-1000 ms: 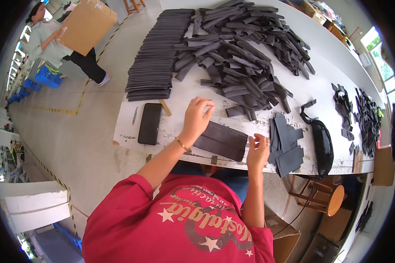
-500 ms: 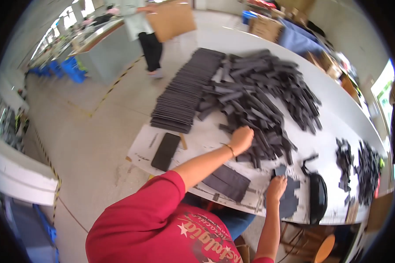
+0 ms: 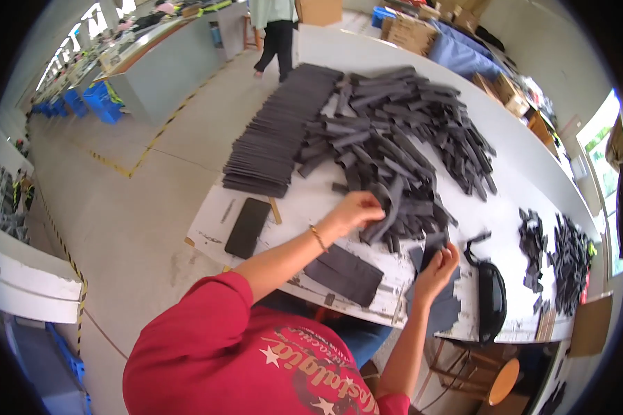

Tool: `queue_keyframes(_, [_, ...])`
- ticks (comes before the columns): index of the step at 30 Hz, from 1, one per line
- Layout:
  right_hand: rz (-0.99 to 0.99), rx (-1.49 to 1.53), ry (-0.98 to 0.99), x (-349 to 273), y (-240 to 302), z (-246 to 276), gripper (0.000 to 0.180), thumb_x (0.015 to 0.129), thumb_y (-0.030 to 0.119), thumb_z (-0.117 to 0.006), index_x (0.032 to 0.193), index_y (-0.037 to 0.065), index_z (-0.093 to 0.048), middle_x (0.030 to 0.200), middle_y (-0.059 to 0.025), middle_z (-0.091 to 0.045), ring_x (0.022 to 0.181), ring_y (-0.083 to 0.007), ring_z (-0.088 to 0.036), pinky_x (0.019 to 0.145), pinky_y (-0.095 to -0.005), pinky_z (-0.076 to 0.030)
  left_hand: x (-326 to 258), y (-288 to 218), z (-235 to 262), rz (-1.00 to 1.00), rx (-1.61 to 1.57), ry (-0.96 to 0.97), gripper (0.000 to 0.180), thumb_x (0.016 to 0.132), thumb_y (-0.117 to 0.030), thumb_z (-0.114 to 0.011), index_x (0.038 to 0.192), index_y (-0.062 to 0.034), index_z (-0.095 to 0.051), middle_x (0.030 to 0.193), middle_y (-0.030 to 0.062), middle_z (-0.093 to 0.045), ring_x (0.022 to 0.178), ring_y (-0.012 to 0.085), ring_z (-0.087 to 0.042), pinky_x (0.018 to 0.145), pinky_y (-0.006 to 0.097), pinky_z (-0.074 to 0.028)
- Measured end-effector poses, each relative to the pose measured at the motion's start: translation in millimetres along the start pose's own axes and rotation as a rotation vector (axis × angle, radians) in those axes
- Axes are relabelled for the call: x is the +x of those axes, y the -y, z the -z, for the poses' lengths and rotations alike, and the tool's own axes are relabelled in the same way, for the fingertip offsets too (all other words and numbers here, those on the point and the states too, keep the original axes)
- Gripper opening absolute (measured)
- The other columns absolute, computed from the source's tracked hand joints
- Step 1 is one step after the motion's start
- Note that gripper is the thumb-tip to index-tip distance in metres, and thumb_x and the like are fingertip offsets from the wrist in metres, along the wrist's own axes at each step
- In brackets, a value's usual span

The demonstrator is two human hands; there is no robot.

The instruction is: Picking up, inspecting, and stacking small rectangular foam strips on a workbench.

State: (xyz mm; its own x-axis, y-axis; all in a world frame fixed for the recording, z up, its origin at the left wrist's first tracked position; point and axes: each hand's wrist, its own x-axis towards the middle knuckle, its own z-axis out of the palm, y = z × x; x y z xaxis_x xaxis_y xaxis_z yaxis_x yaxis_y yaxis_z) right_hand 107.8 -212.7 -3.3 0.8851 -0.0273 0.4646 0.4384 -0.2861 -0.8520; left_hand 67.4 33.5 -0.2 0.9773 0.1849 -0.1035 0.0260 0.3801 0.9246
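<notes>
Indoors, white table (image 3: 533, 173), concrete floor (image 3: 145, 207), left hand (image 3: 356, 209) fingers gripping dark strip (image 3: 387, 207), right hand (image 3: 437, 271) pinching dark piece (image 3: 432, 250).

Black phone (image 3: 248, 227), left of centre; black pouch (image 3: 492, 301), lower right; blue crates (image 3: 83, 102), upper left; cardboard boxes (image 3: 412, 31), top.

Red short-sleeved T-shirt (image 3: 242, 360), white stars and curved lettering printed across back. Thin gold bracelet (image 3: 318, 238) on left wrist, toward 12 o'clock from shirt. Forearms bare, no gloves, no watch on right wrist.
</notes>
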Motion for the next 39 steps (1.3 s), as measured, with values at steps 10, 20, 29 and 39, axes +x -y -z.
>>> queue_keyframes(10, [0.037, -0.005, 0.421, -55.6, 57.1, -2.4, 0.030, 0.080, 0.008, -0.074, 0.100, 0.000, -0.052, 0.099, -0.0142, -0.060, 0.092, -0.0257, -0.059, 0.085, -0.0332, -0.045, -45.6, -22.1, 5.7, -0.048, -0.228, -0.288, 0.037, 0.080, -0.006, -0.075, 0.112, -0.0033, -0.058, 0.088, 0.0021, -0.064, 0.083, 0.0123, -0.063, 0.072, 0.027, -0.051])
queue_keyframes(20, [0.056, -0.102, 0.442, -67.7, 86.7, 1.1, 0.045, 0.072, 0.001, -0.077, 0.115, 0.002, -0.065, 0.105, -0.0096, -0.061, 0.098, -0.0240, -0.057, 0.088, -0.0324, -0.046, -44.1, 0.6, 4.1, 0.215, -0.600, -0.139, 0.019, 0.091, -0.010, -0.064, 0.105, -0.0010, -0.057, 0.103, 0.0154, -0.065, 0.093, 0.0279, -0.067, 0.083, 0.043, -0.058])
queue_keyframes(29, [0.222, -0.254, 0.373, -62.8, 95.8, -3.4, 0.033, 0.071, 0.005, -0.078, 0.104, 0.006, -0.071, 0.097, -0.0063, -0.058, 0.088, -0.0222, -0.054, 0.081, -0.0337, -0.042, -49.3, -3.3, -9.2, 0.139, -0.528, -0.078, 0.019, 0.095, -0.013, -0.059, 0.107, -0.0025, -0.049, 0.105, 0.0217, -0.065, 0.091, 0.0358, -0.068, 0.082, 0.047, -0.058])
queue_keyframes(39, [0.401, -0.389, 0.303, -51.2, 95.6, -4.8, 0.028, 0.072, 0.007, -0.076, 0.100, 0.009, -0.073, 0.091, -0.0035, -0.058, 0.088, -0.0209, -0.054, 0.081, -0.0344, -0.038, -57.4, -4.3, -9.7, 0.179, -0.502, -0.004, 0.022, 0.098, -0.011, -0.052, 0.119, -0.0049, -0.048, 0.113, 0.0232, -0.063, 0.102, 0.0391, -0.065, 0.086, 0.048, -0.056])
